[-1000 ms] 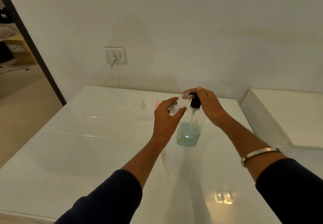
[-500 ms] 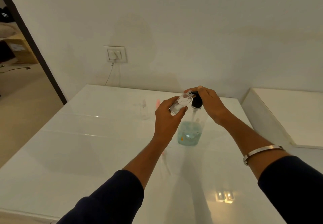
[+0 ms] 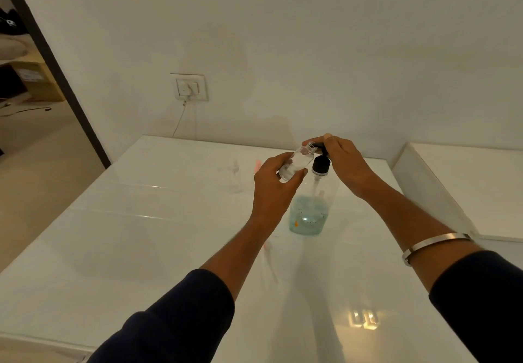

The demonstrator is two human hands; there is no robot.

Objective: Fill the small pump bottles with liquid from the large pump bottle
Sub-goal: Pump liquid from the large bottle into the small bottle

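Observation:
A large clear bottle (image 3: 310, 215) with pale blue liquid in its lower part stands on the white table (image 3: 141, 249), topped by a black pump (image 3: 320, 164). My right hand (image 3: 343, 161) rests on the pump head, fingers curled over its nozzle. My left hand (image 3: 273, 187) grips a small clear bottle (image 3: 295, 163), tilted with its open neck up against the pump's nozzle. Another small clear pump bottle (image 3: 235, 176) stands further left on the table, with a pink thing (image 3: 257, 166) beside it.
A pink-tipped pump tube (image 3: 267, 255) lies on the table below my left forearm. A wall socket (image 3: 189, 87) with a plugged cable sits behind the table. A second white surface (image 3: 467, 187) adjoins on the right. A doorway opens at far left.
The black pump head has risen slightly under my right hand. Both hands and the small bottle stay in nearly the same place.

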